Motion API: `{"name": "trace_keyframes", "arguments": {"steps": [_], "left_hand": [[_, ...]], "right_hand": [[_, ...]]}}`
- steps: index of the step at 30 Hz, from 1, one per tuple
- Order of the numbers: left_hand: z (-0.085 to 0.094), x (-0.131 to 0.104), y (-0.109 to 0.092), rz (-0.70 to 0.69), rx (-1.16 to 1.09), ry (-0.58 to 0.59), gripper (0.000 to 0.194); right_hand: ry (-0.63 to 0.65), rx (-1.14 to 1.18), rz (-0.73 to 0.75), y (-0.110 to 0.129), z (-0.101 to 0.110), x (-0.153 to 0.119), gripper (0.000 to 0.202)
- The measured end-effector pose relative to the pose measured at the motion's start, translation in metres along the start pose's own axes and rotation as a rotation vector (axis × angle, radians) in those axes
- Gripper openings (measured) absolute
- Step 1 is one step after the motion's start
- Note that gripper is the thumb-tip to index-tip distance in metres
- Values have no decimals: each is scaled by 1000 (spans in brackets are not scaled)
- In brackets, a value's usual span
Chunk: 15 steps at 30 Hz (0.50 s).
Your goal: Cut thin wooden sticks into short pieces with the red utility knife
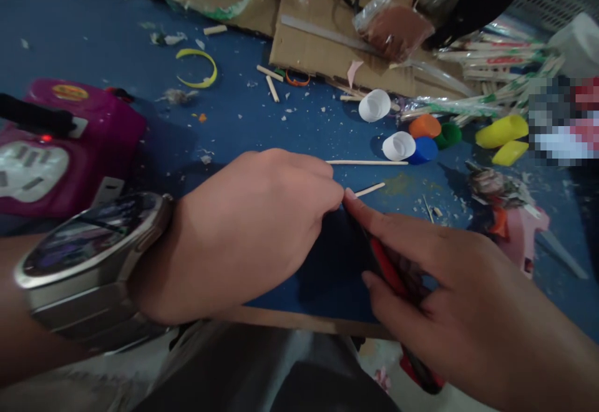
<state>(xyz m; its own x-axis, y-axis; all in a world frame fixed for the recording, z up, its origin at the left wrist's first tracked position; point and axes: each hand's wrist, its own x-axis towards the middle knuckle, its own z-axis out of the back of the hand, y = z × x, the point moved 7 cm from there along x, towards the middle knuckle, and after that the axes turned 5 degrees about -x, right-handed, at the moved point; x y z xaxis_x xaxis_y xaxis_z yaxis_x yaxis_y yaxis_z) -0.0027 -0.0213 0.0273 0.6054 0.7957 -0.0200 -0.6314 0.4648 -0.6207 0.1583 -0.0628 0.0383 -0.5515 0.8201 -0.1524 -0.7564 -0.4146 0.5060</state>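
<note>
My left hand (262,231), with a large metal watch (93,268) on its wrist, is closed, knuckles up, over the blue table. A thin wooden stick (369,163) sticks out past its fingers on the far side. A shorter wooden stick (370,190) emerges where the left fingertips meet my right index finger. My right hand (449,293) is wrapped around a red-and-black handled tool (389,268), its front end close against the left fingers. The tool's working end is dark and partly hidden, so its exact kind is unclear.
A magenta machine (88,143) with a lit red light stands at the left. Plastic caps, including a white one (399,145) and a blue one (423,150), lie beyond my hands. Cardboard (322,50), wrapped sticks (500,62) and a pink glue gun (519,237) surround the work area.
</note>
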Motion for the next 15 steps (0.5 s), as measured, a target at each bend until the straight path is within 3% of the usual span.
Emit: {"name": "trace_keyframes", "arguments": {"steps": [9,15], "left_hand": [[0,1,1,31,29,20,32],[-1,1,2,6,46,16,27]], "right_hand": [[8,-30,-5,-3,2,0,68],[16,35,-65,-5,0,-4,50]]}}
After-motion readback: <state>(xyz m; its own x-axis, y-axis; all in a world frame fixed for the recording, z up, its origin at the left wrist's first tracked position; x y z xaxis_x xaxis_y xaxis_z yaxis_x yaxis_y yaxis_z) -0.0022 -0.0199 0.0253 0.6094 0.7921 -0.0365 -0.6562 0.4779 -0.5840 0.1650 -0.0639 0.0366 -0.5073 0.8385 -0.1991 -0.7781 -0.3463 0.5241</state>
